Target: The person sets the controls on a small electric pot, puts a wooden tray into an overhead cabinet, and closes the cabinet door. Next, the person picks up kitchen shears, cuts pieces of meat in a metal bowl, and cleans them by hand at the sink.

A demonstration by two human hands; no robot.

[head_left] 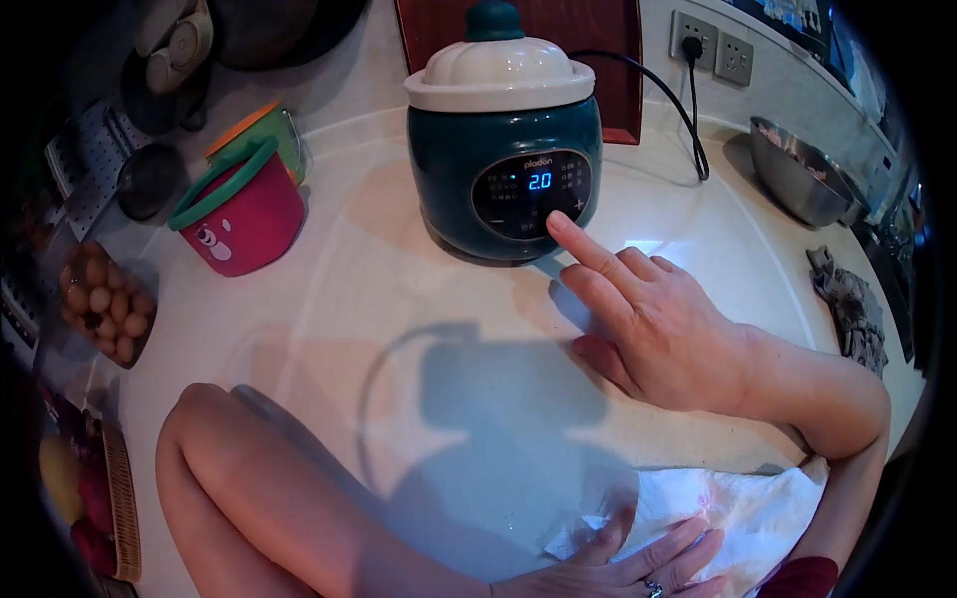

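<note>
A dark green electric stew pot [439, 164] with a white ribbed lid [503, 72] stands upright at the back of the counter. Its black control panel [508, 204] is lit and reads 2.0 in blue. My right hand [663, 324] points its index finger at the panel's lower right, the tip at or very near the surface. The other fingers are loosely bent and hold nothing. Low in the view, my left hand [638, 570], with a ring on one finger, lies with spread fingers on a crumpled white paper towel [768, 508].
Left of the pot stand a pink bucket [254, 234] and a green container [284, 145]. Eggs [105, 299] and a wicker basket [122, 498] line the left edge. On the right are a metal bowl [797, 174], a grey cloth [852, 309] and a plugged-in black cord [693, 120].
</note>
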